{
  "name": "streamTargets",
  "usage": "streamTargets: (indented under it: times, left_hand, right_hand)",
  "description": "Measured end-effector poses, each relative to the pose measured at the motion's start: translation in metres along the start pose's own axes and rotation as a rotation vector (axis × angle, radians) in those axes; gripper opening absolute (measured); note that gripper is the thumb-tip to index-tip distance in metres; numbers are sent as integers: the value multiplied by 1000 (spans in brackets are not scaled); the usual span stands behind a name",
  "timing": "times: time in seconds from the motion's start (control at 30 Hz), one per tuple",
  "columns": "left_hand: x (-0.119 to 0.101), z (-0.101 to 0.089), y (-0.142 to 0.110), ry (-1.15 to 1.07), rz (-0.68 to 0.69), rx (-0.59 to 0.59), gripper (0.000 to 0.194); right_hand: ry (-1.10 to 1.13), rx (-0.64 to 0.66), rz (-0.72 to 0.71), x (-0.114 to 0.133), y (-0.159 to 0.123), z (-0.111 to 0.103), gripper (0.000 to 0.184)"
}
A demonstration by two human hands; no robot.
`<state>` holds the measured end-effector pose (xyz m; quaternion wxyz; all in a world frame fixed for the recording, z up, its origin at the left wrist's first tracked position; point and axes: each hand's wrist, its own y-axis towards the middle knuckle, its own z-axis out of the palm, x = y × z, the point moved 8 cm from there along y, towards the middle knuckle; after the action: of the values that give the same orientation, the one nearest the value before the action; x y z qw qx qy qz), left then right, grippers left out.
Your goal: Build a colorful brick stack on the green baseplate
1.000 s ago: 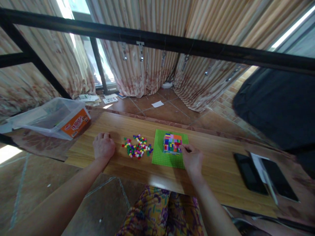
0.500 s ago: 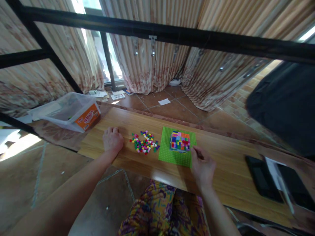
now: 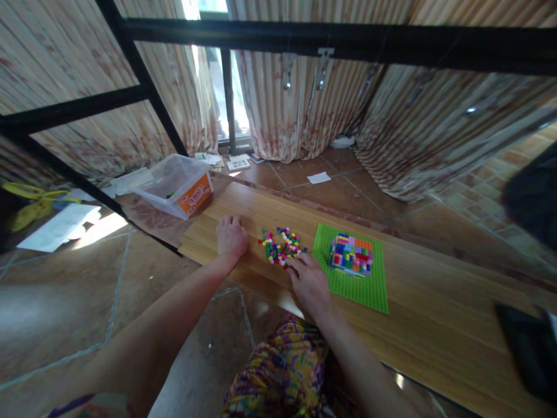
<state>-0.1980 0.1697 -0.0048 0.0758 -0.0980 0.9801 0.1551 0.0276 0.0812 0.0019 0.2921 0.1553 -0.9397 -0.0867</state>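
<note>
A loose pile of small multicoloured toy bricks (image 3: 281,247) lies on the wooden table. At the pile's near right edge is my right hand (image 3: 311,284), its fingers stretched out toward the bricks; no brick shows in its grasp. My left hand (image 3: 232,238) rests on the table to the left of the pile, its fingers curled in and nothing visible in them. Right of the pile, a green baseplate (image 3: 374,296) carries a blocky build of coloured bricks (image 3: 351,255) with a mixed-colour top. Neither hand touches the build.
A clear plastic bin (image 3: 167,186) with an orange label stands beyond the table's left end. A dark flat device (image 3: 526,348) lies at the right end of the wooden table (image 3: 435,313). A black metal bar (image 3: 282,38) crosses above, before the curtains (image 3: 278,110).
My right hand has moved left, from the baseplate's right edge to the brick pile. The view has turned left, while my left hand stays resting on the table.
</note>
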Motion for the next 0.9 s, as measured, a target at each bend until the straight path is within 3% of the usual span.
streamTargets:
  times: [0.27,0.57,0.9]
  left_hand:
    - [0,0,0,1,-14,23,32]
    - [0,-2,0,-12,-17,16,34]
    - [0,-2,1,19,-9,14,32]
  right_hand:
    - [-146,96,-22,-6,11,5,21]
    - [-242,51,-109,10,9,-2,18]
    - [-221,80,-121,9,10,-1,16]
